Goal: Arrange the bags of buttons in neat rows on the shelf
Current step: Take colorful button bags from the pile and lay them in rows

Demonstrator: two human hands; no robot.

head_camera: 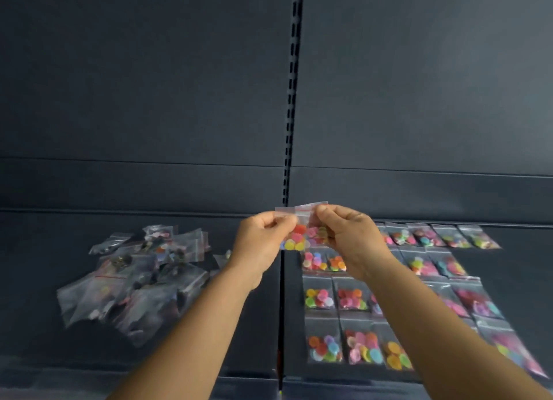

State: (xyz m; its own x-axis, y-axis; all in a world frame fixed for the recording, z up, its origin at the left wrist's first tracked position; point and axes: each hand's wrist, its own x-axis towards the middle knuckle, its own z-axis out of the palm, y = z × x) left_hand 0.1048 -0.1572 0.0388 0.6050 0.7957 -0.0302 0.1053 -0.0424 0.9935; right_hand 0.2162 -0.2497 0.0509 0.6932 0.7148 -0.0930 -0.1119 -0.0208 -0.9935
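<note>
I hold two small clear bags of coloured buttons up over the middle of the dark shelf [209, 354]. My left hand [260, 244] pinches the top of the left bag [294, 238]. My right hand [350, 238] pinches the top of the right bag [318, 232]. The two bags overlap at their upper edges. A loose heap of clear bags [134, 277] lies on the left part of the shelf. On the right part, several bags of bright buttons lie flat in rows [353, 298], partly hidden behind my right forearm.
A dark back panel rises behind the shelf, with a slotted upright [291, 100] at its middle. A seam [281, 310] splits the shelf into left and right halves. The shelf's front edge [239, 378] runs along the bottom of the view.
</note>
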